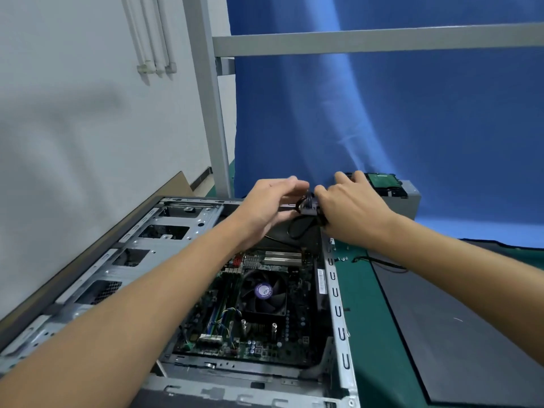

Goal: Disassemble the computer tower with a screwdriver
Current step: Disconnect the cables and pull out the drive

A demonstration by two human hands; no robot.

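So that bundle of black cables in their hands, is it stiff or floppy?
Probably floppy: the black cable bundle droops in a loop below the connector. Likely light, since the left hand and right hand hold it by fingertips. The plastic connector looks rigid.

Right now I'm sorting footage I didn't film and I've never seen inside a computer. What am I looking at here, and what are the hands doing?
This is one picture from a camera worn on a person's head, looking down at their own bare arms. In front lies an opened computer tower on its side, showing the green circuit board with a round cooling fan. The left hand and right hand meet at the far end and together hold a black cable plug with their fingers. To the right, on the green mat, lie a dark flat panel and a few small screws. No screwdriver is visible.
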